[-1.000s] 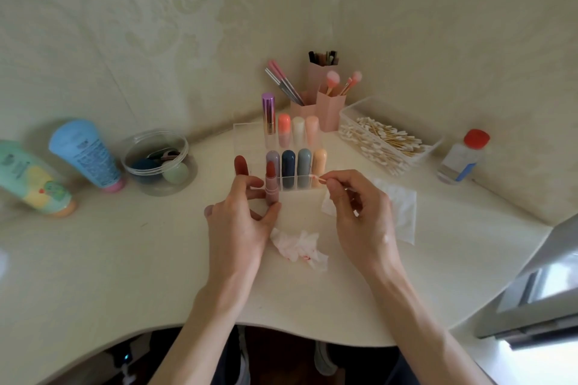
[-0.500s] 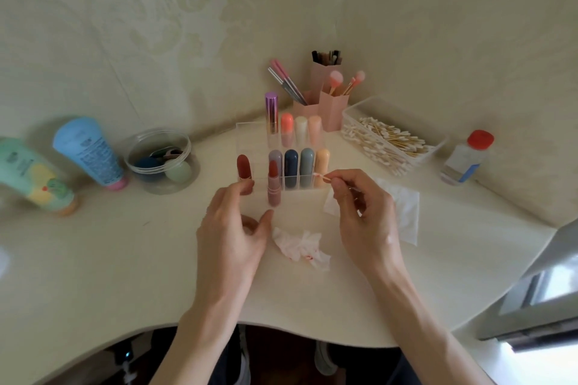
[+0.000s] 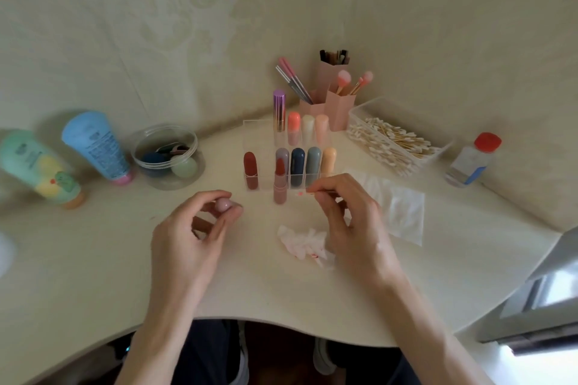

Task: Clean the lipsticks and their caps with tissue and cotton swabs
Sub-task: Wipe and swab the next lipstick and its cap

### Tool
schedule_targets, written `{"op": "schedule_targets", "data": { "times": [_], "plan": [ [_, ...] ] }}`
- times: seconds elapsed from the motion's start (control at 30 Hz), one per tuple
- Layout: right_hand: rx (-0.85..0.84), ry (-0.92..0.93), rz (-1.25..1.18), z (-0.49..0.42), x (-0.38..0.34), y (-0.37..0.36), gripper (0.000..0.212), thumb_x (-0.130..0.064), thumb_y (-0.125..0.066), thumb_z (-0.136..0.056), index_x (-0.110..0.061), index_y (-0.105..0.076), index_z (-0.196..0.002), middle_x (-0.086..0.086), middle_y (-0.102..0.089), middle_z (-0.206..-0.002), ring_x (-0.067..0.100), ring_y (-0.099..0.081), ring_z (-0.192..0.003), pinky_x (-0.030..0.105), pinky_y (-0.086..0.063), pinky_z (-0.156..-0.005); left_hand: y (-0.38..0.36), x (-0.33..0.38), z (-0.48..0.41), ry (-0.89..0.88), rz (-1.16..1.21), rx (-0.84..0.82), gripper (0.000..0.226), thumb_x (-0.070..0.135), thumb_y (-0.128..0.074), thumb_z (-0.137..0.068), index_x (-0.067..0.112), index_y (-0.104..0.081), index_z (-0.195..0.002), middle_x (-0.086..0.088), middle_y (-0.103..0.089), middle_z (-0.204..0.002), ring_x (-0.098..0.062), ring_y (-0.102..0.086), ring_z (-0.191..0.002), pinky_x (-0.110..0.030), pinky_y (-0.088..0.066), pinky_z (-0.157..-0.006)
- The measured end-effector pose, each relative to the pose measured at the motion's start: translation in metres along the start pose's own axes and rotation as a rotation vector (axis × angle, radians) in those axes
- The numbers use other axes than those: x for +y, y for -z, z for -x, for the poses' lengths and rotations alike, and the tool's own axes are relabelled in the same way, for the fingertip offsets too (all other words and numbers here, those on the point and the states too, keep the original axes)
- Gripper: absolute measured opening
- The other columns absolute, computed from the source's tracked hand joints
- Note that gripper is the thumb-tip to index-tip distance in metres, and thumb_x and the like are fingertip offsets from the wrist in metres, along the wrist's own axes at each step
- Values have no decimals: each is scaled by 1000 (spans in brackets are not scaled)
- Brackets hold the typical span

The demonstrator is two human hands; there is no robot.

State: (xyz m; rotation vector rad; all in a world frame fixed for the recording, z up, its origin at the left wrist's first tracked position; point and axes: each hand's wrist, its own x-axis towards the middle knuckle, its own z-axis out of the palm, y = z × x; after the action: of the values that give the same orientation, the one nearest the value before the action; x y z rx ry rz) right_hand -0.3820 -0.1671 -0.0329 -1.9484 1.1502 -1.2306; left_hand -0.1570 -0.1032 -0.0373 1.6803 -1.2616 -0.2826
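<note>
My left hand (image 3: 194, 234) grips a pale pink lipstick cap (image 3: 224, 205) between fingertips and thumb, low over the table. My right hand (image 3: 347, 219) pinches a cotton swab (image 3: 305, 193) whose stained tip points left. An uncapped pink lipstick (image 3: 279, 181) with a red bullet stands on the table between my hands, in front of the clear organiser (image 3: 266, 134). A dark red lipstick (image 3: 250, 170) stands in the organiser's front left slot. Several capped lipsticks fill the other slots. A crumpled, red-stained tissue (image 3: 305, 244) lies by my right hand. A flat tissue (image 3: 397, 209) lies to the right.
A clear box of cotton swabs (image 3: 391, 141) and a red-capped bottle (image 3: 472, 159) stand at the right. Pink brush holders (image 3: 331, 97) are at the back. A round clear tub (image 3: 167, 156) and two tubes (image 3: 93, 147) stand on the left. The table's curved front edge (image 3: 281, 325) is near me.
My left hand set the dark red lipstick into the organiser's front left slot, drew back toward me and now holds the pale pink cap. My right hand stayed with the swab.
</note>
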Motion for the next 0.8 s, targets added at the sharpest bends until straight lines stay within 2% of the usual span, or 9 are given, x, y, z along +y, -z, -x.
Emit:
{"op": "schedule_targets", "data": {
  "times": [0.07,0.13,0.23,0.43,0.57,0.67,0.8],
  "plan": [
    [-31,40,16,1,-1,-1,15,-5,-63,-103,-16,-73,-107,-11,-66,-102,13,-64,-94,18,-46,-75,3,4,-4,174,413,-176,17,27,-80,-86,21,-77,-102,4,-79,-96,-16,-56,-57,-17,-47,-61],
    [-43,90,27,2,-3,-2,15,-4,-64,-102,-15,-74,-106,-12,-67,-102,11,-65,-93,15,-45,-75,8,7,-5,194,529,-315,20,24,-79,-84,17,-76,-103,-7,-79,-99,-21,-51,-55,-22,-47,-57],
    [-39,164,38,2,-6,-2,15,-4,-65,-101,-13,-76,-106,-11,-69,-101,8,-66,-92,13,-44,-77,6,11,-6,164,531,-416,19,23,-79,-85,17,-75,-103,-9,-79,-100,-24,-51,-55,-26,-48,-58],
    [-21,217,89,2,-3,-2,13,-2,-66,-100,-8,-77,-104,-10,-68,-99,-1,-63,-90,8,-41,-79,-9,15,-9,149,560,-424,21,22,-78,-87,13,-73,-105,-10,-79,-96,-25,-52,-55,-31,-47,-59],
    [-32,247,114,2,0,-5,12,-6,-67,-101,-10,-77,-106,-7,-68,-100,7,-65,-90,15,-45,-79,-11,10,-9,107,526,-466,20,23,-78,-88,14,-75,-105,-11,-79,-97,-32,-54,-57,-37,-44,-58],
    [-21,295,126,2,1,-8,12,-8,-67,-103,-9,-78,-107,-3,-69,-101,10,-67,-91,27,-54,-79,-11,9,-10,92,532,-477,15,25,-77,-89,20,-78,-102,-11,-79,-96,-49,-57,-66,-39,-45,-58],
    [-13,324,154,3,0,-8,11,-9,-70,-102,-9,-78,-108,-4,-68,-94,8,-63,-78,27,-54,-71,-12,7,-9,86,547,-461,15,20,-75,-90,12,-77,-103,-10,-79,-97,-51,-59,-71,-37,-51,-60]
  ]
}}
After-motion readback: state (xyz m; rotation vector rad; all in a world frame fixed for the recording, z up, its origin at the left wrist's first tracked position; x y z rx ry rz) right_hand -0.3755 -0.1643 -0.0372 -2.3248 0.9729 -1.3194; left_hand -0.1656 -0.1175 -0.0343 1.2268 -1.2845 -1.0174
